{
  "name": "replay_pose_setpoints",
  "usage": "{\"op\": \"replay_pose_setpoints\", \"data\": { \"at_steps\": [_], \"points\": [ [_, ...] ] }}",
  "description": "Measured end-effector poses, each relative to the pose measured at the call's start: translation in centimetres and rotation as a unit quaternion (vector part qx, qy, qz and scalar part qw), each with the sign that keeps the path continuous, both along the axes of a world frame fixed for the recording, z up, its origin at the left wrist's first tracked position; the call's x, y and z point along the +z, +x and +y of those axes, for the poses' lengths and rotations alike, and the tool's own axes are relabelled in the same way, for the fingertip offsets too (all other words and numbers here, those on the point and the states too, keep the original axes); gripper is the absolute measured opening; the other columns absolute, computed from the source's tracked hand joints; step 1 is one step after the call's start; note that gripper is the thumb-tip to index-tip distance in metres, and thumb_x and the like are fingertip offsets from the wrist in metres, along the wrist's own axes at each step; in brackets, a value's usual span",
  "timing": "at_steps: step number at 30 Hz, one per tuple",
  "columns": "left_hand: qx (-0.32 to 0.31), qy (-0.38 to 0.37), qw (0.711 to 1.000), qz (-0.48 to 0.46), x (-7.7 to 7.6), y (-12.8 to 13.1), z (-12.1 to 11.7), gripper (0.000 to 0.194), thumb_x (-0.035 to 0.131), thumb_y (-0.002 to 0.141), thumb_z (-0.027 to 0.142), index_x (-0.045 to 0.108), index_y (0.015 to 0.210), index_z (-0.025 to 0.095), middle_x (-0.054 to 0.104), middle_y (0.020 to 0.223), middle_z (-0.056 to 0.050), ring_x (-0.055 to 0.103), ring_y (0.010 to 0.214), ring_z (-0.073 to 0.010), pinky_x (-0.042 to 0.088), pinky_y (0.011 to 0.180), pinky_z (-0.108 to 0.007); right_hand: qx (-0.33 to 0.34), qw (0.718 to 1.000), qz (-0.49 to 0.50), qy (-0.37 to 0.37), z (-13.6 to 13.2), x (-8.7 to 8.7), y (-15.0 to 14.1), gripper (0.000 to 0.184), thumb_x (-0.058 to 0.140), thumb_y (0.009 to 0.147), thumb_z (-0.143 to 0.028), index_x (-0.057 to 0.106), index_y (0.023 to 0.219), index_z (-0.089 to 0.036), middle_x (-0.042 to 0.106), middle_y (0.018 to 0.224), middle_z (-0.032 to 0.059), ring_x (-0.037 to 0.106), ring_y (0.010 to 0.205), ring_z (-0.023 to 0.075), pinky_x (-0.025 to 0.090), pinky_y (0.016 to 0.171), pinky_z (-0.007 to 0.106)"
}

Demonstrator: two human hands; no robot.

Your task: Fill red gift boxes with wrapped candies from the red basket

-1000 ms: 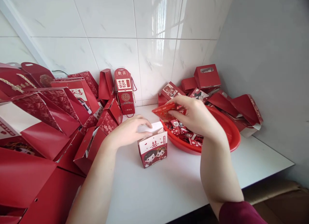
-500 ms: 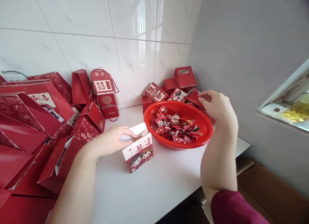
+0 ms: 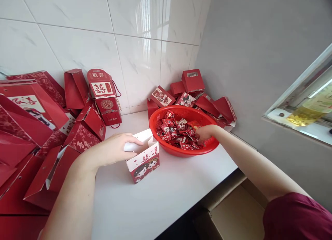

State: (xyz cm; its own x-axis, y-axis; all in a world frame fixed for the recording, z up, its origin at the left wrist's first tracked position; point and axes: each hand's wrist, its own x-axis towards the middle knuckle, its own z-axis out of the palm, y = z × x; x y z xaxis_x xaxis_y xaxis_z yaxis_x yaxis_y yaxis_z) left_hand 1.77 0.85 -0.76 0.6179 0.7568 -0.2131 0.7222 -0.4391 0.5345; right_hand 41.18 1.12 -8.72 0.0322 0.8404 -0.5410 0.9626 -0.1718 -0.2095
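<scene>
A small red-and-white paper candy box (image 3: 145, 167) with two cartoon figures stands upright on the white table, its top open. My left hand (image 3: 119, 148) grips the box's left side, thumb and fingers at the rim of the opening. To the right is a red plastic basket (image 3: 181, 153) with many wrapped candies (image 3: 178, 131) in it. My right hand (image 3: 206, 133) is down inside the basket's right side, touching the candies. Its fingertips are hidden among them, so I cannot see whether it holds any.
Many red gift boxes (image 3: 49, 126) crowd the left side. A stacked pair of boxes (image 3: 103, 98) stands by the tiled wall. More red boxes (image 3: 193, 83) lie behind the basket. Below the table's right edge is an open cardboard box (image 3: 238, 212); a ledge with a bottle (image 3: 311, 108) is at right.
My right hand has gone down from above the basket's right rim into the candies. My left hand stays at the box, whose opening looks wider. The view has shifted slightly.
</scene>
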Motion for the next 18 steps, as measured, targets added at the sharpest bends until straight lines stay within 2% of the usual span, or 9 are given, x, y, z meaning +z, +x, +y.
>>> {"op": "replay_pose_setpoints", "data": {
  "at_steps": [2, 4, 6, 8, 12, 15, 18],
  "points": [
    [0.001, -0.002, 1.000, -0.008, 0.1, 0.1, -0.1, 0.046, 0.062, 0.069, 0.033, 0.070, 0.114, 0.036, 0.067, 0.120, 0.002, 0.065, 0.103, -0.0283, 0.052, 0.076, -0.028, -0.010, 0.997, 0.082, -0.009, 0.1, -0.5, 0.4, 0.034, 0.073, 0.069, -0.044, 0.073, 0.084, -0.014, 0.068, 0.075, 0.0075, 0.066, 0.075, 0.0216, 0.055, 0.072, 0.032],
    [-0.008, 0.000, 1.000, -0.008, 0.2, 0.2, -0.2, 0.045, 0.062, 0.069, 0.032, 0.071, 0.112, 0.037, 0.068, 0.118, 0.003, 0.065, 0.102, -0.0274, 0.052, 0.076, -0.027, -0.024, 0.987, 0.156, 0.009, -0.1, -0.6, 0.8, 0.047, 0.061, 0.080, -0.055, 0.070, 0.105, -0.015, 0.069, 0.095, 0.0102, 0.067, 0.080, 0.0205, 0.056, 0.072, 0.031],
    [-0.014, 0.002, 1.000, -0.002, 0.3, 0.3, -0.2, 0.043, 0.062, 0.069, 0.031, 0.071, 0.111, 0.038, 0.068, 0.118, 0.004, 0.065, 0.101, -0.0259, 0.052, 0.075, -0.026, -0.033, 0.976, 0.213, 0.032, -0.3, -0.6, 1.1, 0.051, 0.054, 0.085, -0.056, 0.064, 0.117, -0.018, 0.065, 0.115, 0.0106, 0.066, 0.088, 0.0196, 0.057, 0.074, 0.030],
    [-0.015, 0.007, 1.000, 0.008, 0.4, 0.3, -0.3, 0.042, 0.061, 0.070, 0.031, 0.071, 0.110, 0.040, 0.067, 0.119, 0.005, 0.065, 0.101, -0.0251, 0.052, 0.075, -0.025, -0.049, 0.957, 0.282, 0.048, -0.5, -0.5, 1.3, 0.051, 0.059, 0.084, -0.053, 0.060, 0.123, -0.020, 0.061, 0.124, 0.0096, 0.065, 0.094, 0.0187, 0.058, 0.077, 0.028],
    [-0.022, 0.021, 0.999, 0.023, 0.5, 0.3, -0.3, 0.041, 0.061, 0.071, 0.032, 0.071, 0.110, 0.041, 0.064, 0.125, 0.006, 0.064, 0.104, -0.0259, 0.051, 0.076, -0.026, -0.087, 0.920, 0.377, 0.055, -0.4, -0.1, 1.1, 0.062, 0.077, 0.072, -0.041, 0.058, 0.128, -0.024, 0.065, 0.115, 0.0065, 0.064, 0.091, 0.0180, 0.058, 0.079, 0.030],
    [-0.023, 0.023, 0.999, 0.029, 0.6, 0.2, -0.4, 0.041, 0.059, 0.072, 0.032, 0.071, 0.110, 0.042, 0.064, 0.123, 0.007, 0.065, 0.100, -0.0243, 0.050, 0.073, -0.024, -0.078, 0.929, 0.353, 0.079, -0.6, 0.4, 0.6, 0.066, 0.081, 0.066, -0.034, 0.059, 0.128, -0.025, 0.069, 0.104, 0.0039, 0.065, 0.086, 0.0193, 0.058, 0.076, 0.030],
    [-0.027, 0.020, 0.999, 0.026, 0.7, 0.2, -0.5, 0.042, 0.058, 0.071, 0.031, 0.070, 0.109, 0.043, 0.066, 0.117, 0.008, 0.066, 0.097, -0.0224, 0.049, 0.070, -0.022, -0.050, 0.932, 0.342, 0.105, -1.0, 0.8, 0.3, 0.063, 0.079, 0.069, -0.034, 0.060, 0.128, -0.025, 0.070, 0.104, 0.0042, 0.065, 0.087, 0.0215, 0.058, 0.071, 0.029]
  ]
}}
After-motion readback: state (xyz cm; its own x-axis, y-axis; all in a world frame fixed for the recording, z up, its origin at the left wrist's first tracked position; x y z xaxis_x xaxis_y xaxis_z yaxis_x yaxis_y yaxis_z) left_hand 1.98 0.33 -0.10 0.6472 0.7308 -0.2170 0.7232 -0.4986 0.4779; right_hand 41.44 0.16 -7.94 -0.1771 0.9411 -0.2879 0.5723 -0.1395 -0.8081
